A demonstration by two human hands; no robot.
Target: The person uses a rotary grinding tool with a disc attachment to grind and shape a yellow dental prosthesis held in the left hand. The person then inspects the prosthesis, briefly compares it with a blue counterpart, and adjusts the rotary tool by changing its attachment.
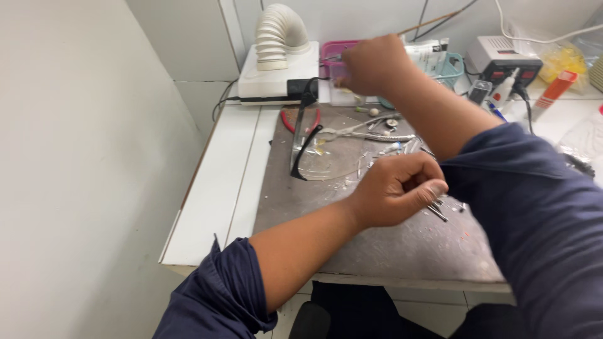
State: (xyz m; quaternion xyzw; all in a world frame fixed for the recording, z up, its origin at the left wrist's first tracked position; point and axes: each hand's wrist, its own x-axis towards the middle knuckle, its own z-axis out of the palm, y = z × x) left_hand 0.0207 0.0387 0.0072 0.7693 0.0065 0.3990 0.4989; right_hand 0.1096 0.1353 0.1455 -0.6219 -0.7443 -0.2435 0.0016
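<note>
At a grey-topped table [389,251], the left hand [396,191] has its grip closed on small metal rods [438,212] near the middle, while the right hand [370,63] reaches to the pink tray [336,50] at the back edge, its grip hidden.

A crumpled white printed packet [428,55] lies by the teal basket [453,68].

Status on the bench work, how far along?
Done: nothing visibly finished; safety glasses and pliers lie on the grey mat. In hand: left hand pinches small metal bits; right hand reaches across to the pink tray. Left: loose parts scattered on the mat.
</note>
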